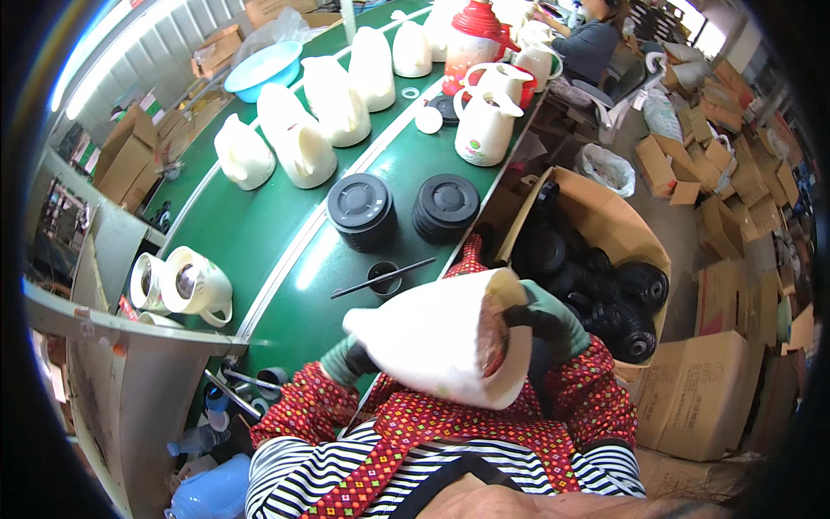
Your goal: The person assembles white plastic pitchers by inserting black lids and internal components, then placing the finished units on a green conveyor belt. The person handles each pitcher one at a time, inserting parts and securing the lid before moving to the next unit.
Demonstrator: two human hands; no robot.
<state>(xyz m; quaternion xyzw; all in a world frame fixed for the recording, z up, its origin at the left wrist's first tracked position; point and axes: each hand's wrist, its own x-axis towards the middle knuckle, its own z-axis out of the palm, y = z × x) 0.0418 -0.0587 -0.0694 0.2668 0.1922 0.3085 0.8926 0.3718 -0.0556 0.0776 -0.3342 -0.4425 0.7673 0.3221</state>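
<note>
Held in front of my chest is a white thermos jug body [424, 333], tilted on its side with its narrow spout end to the left. Its wide open end faces right, and a reddish-brown inner surface shows inside. My left hand [353, 359], in a green and black glove, grips it near the spout end, fingers partly hidden behind it. My right hand [545, 320], gloved the same way, holds the rim of the open end, dark fingertips reaching over the edge. Just beyond the jug, a thin black rod [385, 278] lies across a small dark cup [386, 289].
Two stacks of black round lids [361, 208] [446, 206] stand on the green bench [251, 227]. Farther along are several white jugs [294, 143] and a red flask [474, 43]. A carton [596, 201] of black parts sits right. Another person [586, 48] works at the far end.
</note>
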